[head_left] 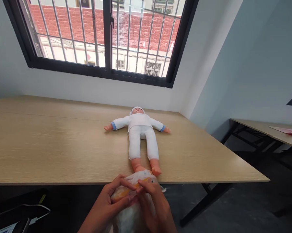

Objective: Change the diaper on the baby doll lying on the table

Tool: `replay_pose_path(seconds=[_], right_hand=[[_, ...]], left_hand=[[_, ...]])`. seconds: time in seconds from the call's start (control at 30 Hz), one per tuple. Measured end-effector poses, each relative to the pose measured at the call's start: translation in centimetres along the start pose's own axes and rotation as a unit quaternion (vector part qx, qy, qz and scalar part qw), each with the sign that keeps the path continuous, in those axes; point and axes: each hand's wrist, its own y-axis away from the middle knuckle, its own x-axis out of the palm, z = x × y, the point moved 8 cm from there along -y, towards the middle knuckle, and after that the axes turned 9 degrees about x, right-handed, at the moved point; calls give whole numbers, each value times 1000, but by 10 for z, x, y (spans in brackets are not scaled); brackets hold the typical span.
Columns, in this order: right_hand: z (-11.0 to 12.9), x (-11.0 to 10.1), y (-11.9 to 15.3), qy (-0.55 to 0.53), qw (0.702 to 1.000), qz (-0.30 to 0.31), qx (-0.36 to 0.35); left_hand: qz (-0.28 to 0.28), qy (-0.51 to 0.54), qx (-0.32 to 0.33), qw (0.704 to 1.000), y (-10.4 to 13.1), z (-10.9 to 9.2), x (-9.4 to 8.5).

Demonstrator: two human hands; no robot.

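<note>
A doll (141, 121) in white clothes with blue cuffs and a white cap lies on its back on the wooden table (63, 145), its bare feet near the front edge. Just in front of that edge, both hands hold a white plastic package (128, 216) with orange patches. My left hand (111, 200) grips its left side, thumb and fingers pinching the film. On the other side, my right hand (154, 200) pinches the package near its middle, close to the left fingertips. The lower part of the package is partly hidden by the hands.
A barred window (107, 72) is in the wall behind the table. Another table (257, 127) with a pink striped cloth (288, 131) stands at the right. A white cable (42, 207) and dark items lie at the lower left, below the table edge.
</note>
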Motion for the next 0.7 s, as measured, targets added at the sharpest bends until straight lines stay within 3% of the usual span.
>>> replay_pose_path(seconds=[0.3,0.47,0.7], right_hand=[[4,-6,2,-6,999,-42,4],[1,-2,4,23,999,-3,-49],[4,-4,0,29,999,-4,-38]], left_hand=[[-10,-56,-8,998,-2,-2,-3],[6,-72,-18,997,-3,-1,-2],[-4,-78,-27,997,-1,-5,-3]])
